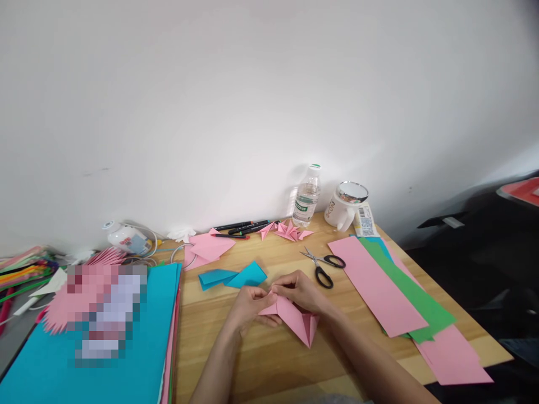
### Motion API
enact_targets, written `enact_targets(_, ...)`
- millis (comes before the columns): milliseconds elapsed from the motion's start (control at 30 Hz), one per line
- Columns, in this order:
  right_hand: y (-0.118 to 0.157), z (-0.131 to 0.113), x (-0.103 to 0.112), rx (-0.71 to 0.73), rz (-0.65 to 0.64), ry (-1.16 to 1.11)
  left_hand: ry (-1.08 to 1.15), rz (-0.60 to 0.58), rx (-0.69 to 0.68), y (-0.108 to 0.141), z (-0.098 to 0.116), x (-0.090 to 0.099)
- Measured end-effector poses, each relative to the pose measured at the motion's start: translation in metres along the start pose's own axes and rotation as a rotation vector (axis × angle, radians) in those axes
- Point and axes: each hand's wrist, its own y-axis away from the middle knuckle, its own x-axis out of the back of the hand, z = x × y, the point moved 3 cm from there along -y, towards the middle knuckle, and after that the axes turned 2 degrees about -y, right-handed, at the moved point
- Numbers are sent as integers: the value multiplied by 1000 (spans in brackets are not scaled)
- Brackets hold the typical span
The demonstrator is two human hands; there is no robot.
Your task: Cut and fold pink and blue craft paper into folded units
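Observation:
Both hands pinch a folded piece of pink paper [295, 321] above the wooden table. My left hand [249, 307] grips its left corner, thumb on top and fingers beneath. My right hand [302, 290] meets the left at that same upper corner, fingertips closed on the edge. Creased flaps of the paper point down and to the right. Just behind the hands lie folded blue paper pieces [248, 275]. Scissors [323, 266] with black handles rest to the right, their blades slightly apart.
Pink, green and blue strips [379, 286] overlap at the right edge. A clear bottle [307, 196], a white mug [343, 207], black markers [244, 227] and folded pink pieces [289, 231] stand or lie along the wall. A blue paper stack [145, 336] covers the left side.

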Motion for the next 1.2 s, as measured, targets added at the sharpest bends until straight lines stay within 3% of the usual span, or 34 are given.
enact_targets(400, -2, 1, -2, 9, 1, 10, -38, 68, 14, -7, -8, -2)
enact_targets(533, -2, 4, -3, 8, 30, -22, -43, 29, 24, -2, -3, 0)
enact_targets(733, -1, 0, -1, -7, 5, -42, 5, -139, -9, 8, 8, 0)
enact_targets(1200, -2, 2, -1, 21, -25, -17, -37, -86, 3, 8, 8, -3)
